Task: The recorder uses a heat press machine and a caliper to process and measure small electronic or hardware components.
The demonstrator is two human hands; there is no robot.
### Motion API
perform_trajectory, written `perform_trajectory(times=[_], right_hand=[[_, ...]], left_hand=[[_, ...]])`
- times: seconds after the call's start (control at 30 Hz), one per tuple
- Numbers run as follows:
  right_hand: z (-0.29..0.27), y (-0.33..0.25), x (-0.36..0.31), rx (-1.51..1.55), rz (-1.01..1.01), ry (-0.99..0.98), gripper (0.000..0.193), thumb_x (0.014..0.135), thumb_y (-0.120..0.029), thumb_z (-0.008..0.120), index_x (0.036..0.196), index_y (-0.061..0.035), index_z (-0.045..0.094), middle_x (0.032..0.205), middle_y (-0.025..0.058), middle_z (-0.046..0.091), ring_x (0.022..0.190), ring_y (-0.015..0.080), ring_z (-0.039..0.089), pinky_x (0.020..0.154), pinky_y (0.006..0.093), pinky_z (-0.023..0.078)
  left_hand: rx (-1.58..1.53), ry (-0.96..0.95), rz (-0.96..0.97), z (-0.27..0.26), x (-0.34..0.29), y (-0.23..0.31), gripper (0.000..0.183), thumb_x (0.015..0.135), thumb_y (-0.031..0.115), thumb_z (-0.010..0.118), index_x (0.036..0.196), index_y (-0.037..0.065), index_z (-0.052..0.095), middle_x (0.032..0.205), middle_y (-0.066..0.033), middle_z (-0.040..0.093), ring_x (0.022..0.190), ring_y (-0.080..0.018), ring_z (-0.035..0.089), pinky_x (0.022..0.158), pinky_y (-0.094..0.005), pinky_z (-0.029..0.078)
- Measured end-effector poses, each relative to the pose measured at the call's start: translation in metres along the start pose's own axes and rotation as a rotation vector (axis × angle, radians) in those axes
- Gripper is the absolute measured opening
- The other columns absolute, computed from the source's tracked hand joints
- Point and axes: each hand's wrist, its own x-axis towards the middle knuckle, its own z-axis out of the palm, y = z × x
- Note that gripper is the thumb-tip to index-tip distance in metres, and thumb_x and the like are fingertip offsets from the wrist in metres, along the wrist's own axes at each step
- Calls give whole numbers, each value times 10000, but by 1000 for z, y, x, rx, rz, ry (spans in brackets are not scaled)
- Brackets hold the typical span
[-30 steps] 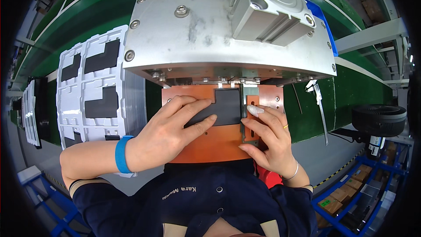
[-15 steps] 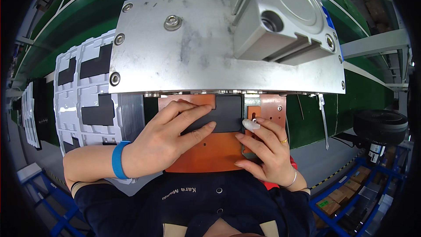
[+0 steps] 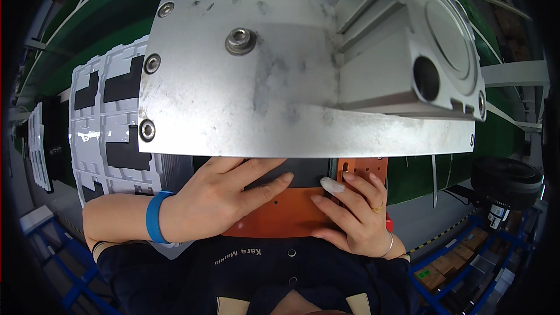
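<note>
A dark flat part (image 3: 306,172) lies on an orange-brown fixture plate (image 3: 286,219) under a big metal press plate (image 3: 280,87). My left hand (image 3: 224,198), with a blue wristband, lies flat across the dark part, fingers spread. My right hand (image 3: 353,213) presses fingertips on the part's right edge and the orange plate; one finger wears a white wrap. Most of the dark part is hidden by the metal plate.
A grey pneumatic cylinder block (image 3: 420,41) sits on the metal plate at the right. White trays with dark parts (image 3: 114,122) stand stacked at my left. A green conveyor belt (image 3: 87,29) runs behind. Blue shelving with boxes (image 3: 455,256) lies low right.
The view has dropped closer under the metal plate, which now covers more of the dark part. Both hands stay pressed on the part with little shift.
</note>
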Motion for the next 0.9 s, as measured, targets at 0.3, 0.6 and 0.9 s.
perform_trajectory(times=[0.3,0.6,0.9], right_hand=[[6,8,-16,118,127,377,318,744,-362,741,877,-100,619,1043,102,600,1008,307,555,927,416,406],[9,6,-12,68,159,428,225,723,-182,750,823,-107,563,1065,114,608,986,308,561,937,420,385],[9,0,-8,-24,74,352,254,696,-212,756,833,-133,557,1155,70,613,1077,283,523,1023,452,278]], left_hand=[[-10,4,27,0,2,-1,444,653,56,642,1096,28,666,1105,-147,585,955,-267,585,787,-322,516],[-32,25,24,-2,5,-1,390,661,63,604,1040,6,673,1178,-168,574,1031,-260,557,862,-317,486],[-45,44,41,0,5,-3,456,613,8,662,1066,43,693,1204,-158,566,1015,-290,521,891,-372,452]])
